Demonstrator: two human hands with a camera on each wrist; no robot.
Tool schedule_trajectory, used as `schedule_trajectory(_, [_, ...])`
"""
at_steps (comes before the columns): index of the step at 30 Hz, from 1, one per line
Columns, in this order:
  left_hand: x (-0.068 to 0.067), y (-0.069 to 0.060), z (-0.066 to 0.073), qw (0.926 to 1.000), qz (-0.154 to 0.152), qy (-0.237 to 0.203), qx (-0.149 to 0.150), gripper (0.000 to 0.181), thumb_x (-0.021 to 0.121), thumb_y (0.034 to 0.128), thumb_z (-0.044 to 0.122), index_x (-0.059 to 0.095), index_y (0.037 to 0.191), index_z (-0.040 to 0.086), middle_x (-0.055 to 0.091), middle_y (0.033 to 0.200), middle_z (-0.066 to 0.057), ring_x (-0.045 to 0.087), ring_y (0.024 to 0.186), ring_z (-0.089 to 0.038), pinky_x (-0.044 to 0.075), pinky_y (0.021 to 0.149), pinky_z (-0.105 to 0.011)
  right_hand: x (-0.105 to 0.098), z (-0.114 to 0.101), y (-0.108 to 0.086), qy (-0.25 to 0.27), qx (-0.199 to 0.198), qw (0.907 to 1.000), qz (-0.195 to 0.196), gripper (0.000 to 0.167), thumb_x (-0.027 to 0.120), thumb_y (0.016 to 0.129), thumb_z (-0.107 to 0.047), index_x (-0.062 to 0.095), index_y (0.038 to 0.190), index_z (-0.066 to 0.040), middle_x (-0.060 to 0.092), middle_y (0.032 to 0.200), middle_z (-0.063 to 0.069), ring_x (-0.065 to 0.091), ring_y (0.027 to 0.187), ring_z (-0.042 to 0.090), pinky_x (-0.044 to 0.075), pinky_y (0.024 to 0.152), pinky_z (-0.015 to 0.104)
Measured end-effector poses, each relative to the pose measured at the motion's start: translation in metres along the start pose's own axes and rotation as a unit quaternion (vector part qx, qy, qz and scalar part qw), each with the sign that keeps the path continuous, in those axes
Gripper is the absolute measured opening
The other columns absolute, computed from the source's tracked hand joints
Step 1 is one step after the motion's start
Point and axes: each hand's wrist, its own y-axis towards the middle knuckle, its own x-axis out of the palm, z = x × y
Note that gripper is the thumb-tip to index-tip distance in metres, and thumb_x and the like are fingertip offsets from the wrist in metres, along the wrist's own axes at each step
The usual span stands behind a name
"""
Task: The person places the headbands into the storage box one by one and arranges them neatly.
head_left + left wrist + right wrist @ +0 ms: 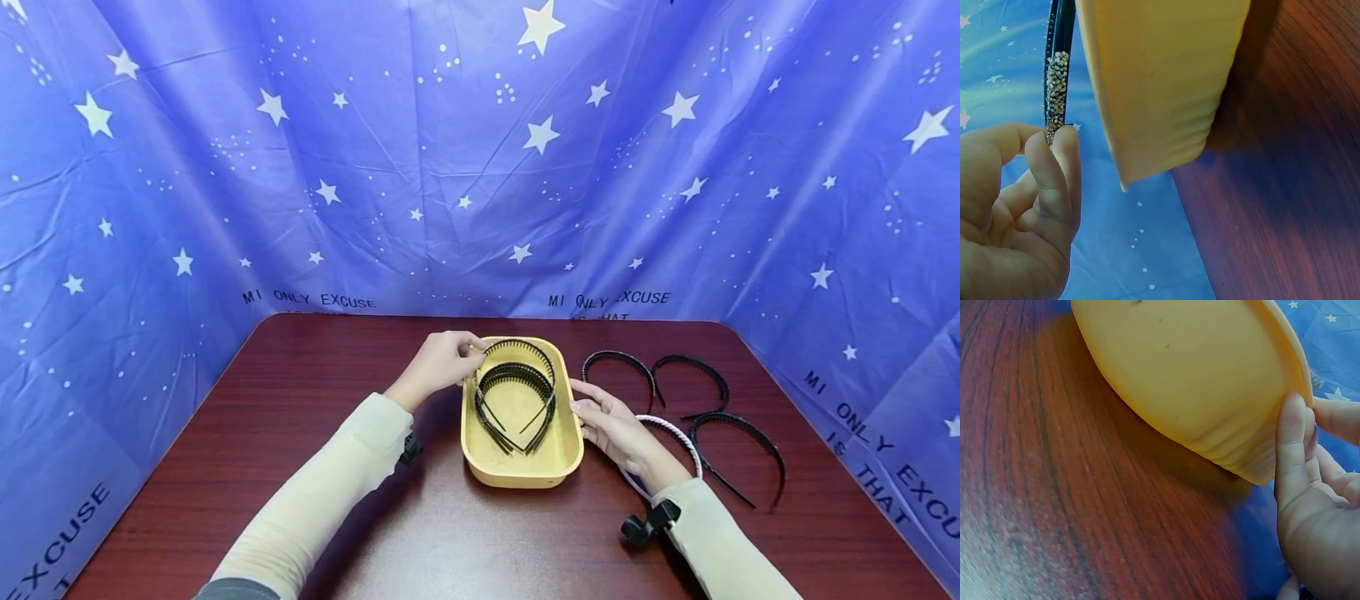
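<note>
My left hand (442, 362) pinches a black toothed headband (517, 342) over the far left part of a yellow plastic basin (517, 481). In the left wrist view, the thumb and fingers hold that headband (1057, 81) where sparkling stones cover its band. Several dark headbands (517, 368) lie nested inside the basin. On the basin's right side, my right hand (622, 433) grips the rim. The right wrist view shows the thumb (1293, 434) against the basin's yellow wall (1191, 369), fingers at the rim's edge.
Three black headbands (693, 362) lie on the dark red wooden table (337, 367) to the right. A pale twisted headband (686, 442) lies partly behind the right wrist. A blue star-printed curtain (450, 167) surrounds the table's back and sides.
</note>
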Motion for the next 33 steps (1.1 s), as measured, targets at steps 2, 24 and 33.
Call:
schedule_trajectory(2, [0.001, 0.000, -0.001, 1.0000, -0.003, 0.006, -0.003, 0.025, 0.062, 0.0896, 0.009, 0.073, 0.111, 0.004, 0.068, 0.072, -0.001, 0.066, 0.055, -0.019, 0.056, 0.053, -0.028, 0.000, 0.000, 0.000, 0.001, -0.001, 1.0000, -0.002, 0.059, 0.050, 0.104, -0.003, 0.019, 0.153, 0.007, 0.067, 0.108, 0.006, 0.066, 0.094, 0.013, 0.056, 0.078, 0.027])
schedule_trajectory(24, [0.014, 0.000, 0.002, 0.9941, -0.045, 0.098, 0.011, 0.029, 0.067, 0.0907, 0.007, 0.070, 0.120, 0.006, 0.065, 0.066, 0.005, 0.061, 0.051, -0.008, 0.053, 0.053, -0.022, 0.001, 0.001, -0.001, 0.012, -0.001, 0.9999, -0.006, 0.062, 0.050, 0.103, -0.003, 0.015, 0.153, 0.009, 0.066, 0.105, 0.004, 0.065, 0.089, 0.011, 0.055, 0.075, 0.024])
schedule_trajectory(33, [0.017, 0.003, 0.002, 0.9924, -0.041, 0.116, 0.010, 0.028, 0.066, 0.0896, 0.007, 0.070, 0.117, 0.004, 0.066, 0.069, 0.004, 0.062, 0.052, -0.006, 0.052, 0.051, -0.022, 0.001, 0.001, 0.000, 0.010, -0.004, 0.9999, -0.008, 0.061, 0.050, 0.103, -0.002, 0.016, 0.153, 0.010, 0.066, 0.105, 0.005, 0.065, 0.090, 0.012, 0.056, 0.076, 0.025])
